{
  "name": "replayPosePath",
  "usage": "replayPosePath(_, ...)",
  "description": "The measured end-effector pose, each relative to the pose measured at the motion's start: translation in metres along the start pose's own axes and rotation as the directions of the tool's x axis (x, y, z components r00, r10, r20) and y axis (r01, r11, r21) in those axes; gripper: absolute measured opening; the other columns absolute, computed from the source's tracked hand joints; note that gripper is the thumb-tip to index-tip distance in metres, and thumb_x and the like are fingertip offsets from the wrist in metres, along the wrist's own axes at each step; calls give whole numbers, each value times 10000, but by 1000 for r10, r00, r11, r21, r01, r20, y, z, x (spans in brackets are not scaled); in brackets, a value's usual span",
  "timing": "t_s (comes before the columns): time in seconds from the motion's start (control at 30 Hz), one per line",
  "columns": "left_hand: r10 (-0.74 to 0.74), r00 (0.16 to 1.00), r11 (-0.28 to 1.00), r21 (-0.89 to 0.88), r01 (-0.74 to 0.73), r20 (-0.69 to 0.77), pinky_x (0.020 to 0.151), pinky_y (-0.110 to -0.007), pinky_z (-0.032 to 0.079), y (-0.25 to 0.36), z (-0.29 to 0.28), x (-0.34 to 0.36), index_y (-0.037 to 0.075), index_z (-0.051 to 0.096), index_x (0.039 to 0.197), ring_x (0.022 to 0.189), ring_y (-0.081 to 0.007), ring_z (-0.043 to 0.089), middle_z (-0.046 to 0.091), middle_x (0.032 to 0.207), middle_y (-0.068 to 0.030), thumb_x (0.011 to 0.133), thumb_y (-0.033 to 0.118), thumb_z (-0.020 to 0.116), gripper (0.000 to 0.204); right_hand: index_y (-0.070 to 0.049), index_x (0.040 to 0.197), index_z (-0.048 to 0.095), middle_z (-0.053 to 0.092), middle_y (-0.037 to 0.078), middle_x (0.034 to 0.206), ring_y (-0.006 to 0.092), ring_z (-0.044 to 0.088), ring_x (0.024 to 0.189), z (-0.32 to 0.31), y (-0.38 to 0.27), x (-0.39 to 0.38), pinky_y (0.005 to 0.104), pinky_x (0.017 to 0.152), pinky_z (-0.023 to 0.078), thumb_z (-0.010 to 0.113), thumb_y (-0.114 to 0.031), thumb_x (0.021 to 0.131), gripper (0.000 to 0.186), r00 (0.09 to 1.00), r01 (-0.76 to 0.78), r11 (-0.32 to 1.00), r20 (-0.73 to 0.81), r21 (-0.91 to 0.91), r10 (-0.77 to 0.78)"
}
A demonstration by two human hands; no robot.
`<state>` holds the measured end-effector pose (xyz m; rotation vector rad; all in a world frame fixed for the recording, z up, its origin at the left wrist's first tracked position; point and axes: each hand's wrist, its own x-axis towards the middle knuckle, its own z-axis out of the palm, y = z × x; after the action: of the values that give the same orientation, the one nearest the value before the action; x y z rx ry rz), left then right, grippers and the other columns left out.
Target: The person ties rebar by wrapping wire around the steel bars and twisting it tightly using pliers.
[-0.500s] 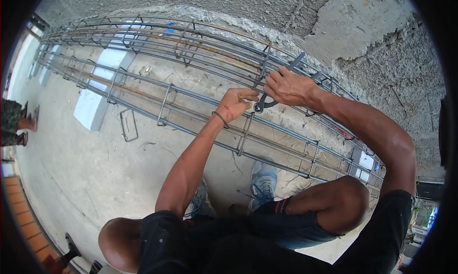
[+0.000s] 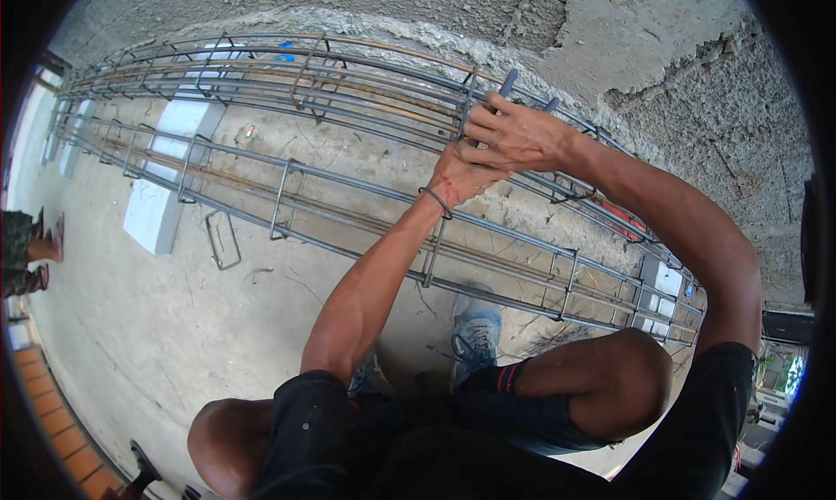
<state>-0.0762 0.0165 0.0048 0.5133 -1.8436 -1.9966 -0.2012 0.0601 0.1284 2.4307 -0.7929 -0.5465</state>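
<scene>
One pair of dark pincers [image 2: 509, 83] is gripped by the right hand [image 2: 514, 138] at a rebar cage [image 2: 313, 88]; the left hand's [image 2: 470, 179] closure cannot be told.

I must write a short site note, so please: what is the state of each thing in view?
Right hand: closed around pliers
Pliers: handle ends apart, jaws hidden
Left hand: partly covered by right hand
Near rebar cage: lying across white block
Far rebar cage: lying alongside, partly rusty
Loose steel hoop: flat on floor
</scene>
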Motion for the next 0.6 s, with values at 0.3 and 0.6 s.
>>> replayPosePath(0.3, 33, 996, 968, 252, -10, -87, 558, -299, 471, 8, 21, -5, -35, 637, 686, 609, -141, 602, 636, 638, -106, 567, 205, 732, 284, -237, 1230, 486, 278, 38, 1444, 243, 208, 1365, -39, -51, -24, 501, 1151, 133, 721, -69, 626, 669, 783, -622, 741, 177, 254, 596)
replayPosePath(0.6, -116, 953, 983, 104, 150, -279, 478, -315, 405, 14, 25, -8, 17, 583, 558, 512, -99, 499, 532, 528, -37, 553, 111, 709, 158, -72, 1404, 272, 260, 214, 1423, 318, 284, 1325, -16, -51, -45, 451, 1055, 286, 765, -260, 727, 858, -155, -430, -422, 396, 798, 905)
